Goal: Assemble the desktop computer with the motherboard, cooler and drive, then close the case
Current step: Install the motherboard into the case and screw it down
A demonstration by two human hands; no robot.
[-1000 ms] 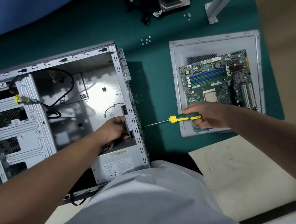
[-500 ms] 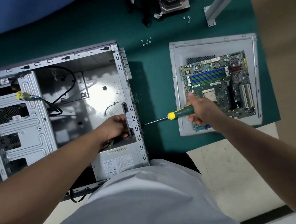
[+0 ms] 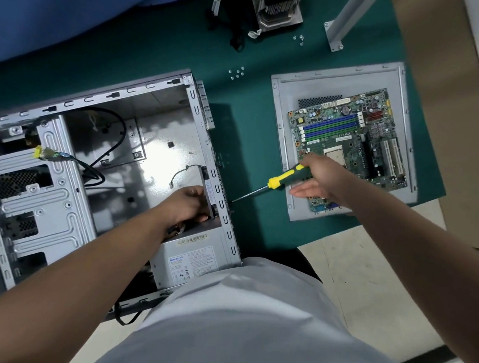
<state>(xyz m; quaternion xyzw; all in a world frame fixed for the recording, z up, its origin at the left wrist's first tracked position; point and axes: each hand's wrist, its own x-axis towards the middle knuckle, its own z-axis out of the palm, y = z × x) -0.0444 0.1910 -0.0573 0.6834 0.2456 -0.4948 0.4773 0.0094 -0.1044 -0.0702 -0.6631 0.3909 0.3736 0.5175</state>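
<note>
Open case [image 3: 100, 150] lies on its side on the green mat [image 3: 243, 142], at the mat's left, side panel off. Left hand [image 3: 188, 205] inside it, fingers curled round a dark part at the rear wall, just above the power supply [image 3: 191, 259]. Right hand [image 3: 315, 177] grips the yellow-green screwdriver [image 3: 277, 182]; the tip touches the rear wall from outside. Motherboard [image 3: 349, 148] rests on the grey side panel [image 3: 282, 105] at the mat's right edge. Cooler [image 3: 277, 7] at the far edge, loose screws [image 3: 236, 73] near it, a second cluster [image 3: 299, 39] beside a grey bracket [image 3: 343, 22].
</note>
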